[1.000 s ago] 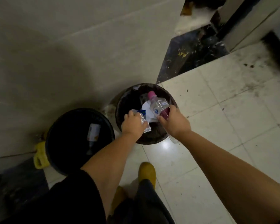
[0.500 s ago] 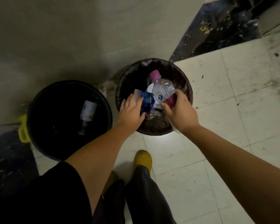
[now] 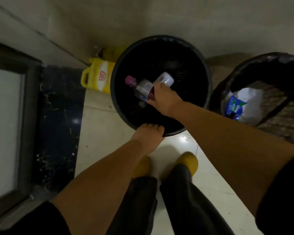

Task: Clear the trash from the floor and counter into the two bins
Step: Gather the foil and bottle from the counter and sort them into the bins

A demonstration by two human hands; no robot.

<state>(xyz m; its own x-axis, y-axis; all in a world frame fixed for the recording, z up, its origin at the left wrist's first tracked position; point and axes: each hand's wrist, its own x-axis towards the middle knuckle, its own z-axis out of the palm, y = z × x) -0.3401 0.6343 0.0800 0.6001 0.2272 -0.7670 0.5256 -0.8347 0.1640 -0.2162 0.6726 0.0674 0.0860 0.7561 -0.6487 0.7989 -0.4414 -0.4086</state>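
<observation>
A black round bin [image 3: 161,133] stands against the wall in the middle. Over its opening my right hand [image 3: 165,100] grips a clear plastic bottle [image 3: 142,89] with a pink cap, lying on its side. A white bottle [image 3: 165,79] shows just beyond that hand, inside the bin. My left hand [image 3: 148,135] rests on the bin's near rim with fingers curled over the edge. At the right, a second bin [image 3: 278,126] with a dark liner holds a white bag [image 3: 249,106] and a blue wrapper [image 3: 234,107].
A yellow jug [image 3: 98,78] stands on the floor left of the black bin, by the wall. A dark stone threshold [image 3: 58,126] and a door frame [image 3: 24,116] lie at the left. My yellow shoes [image 3: 187,162] stand on pale floor tiles below the bins.
My right hand carried the pink-capped bottle from the lined bin over to the black bin. My left hand let go of the wrappers, which now lie in the lined bin, and moved to the black bin's rim.
</observation>
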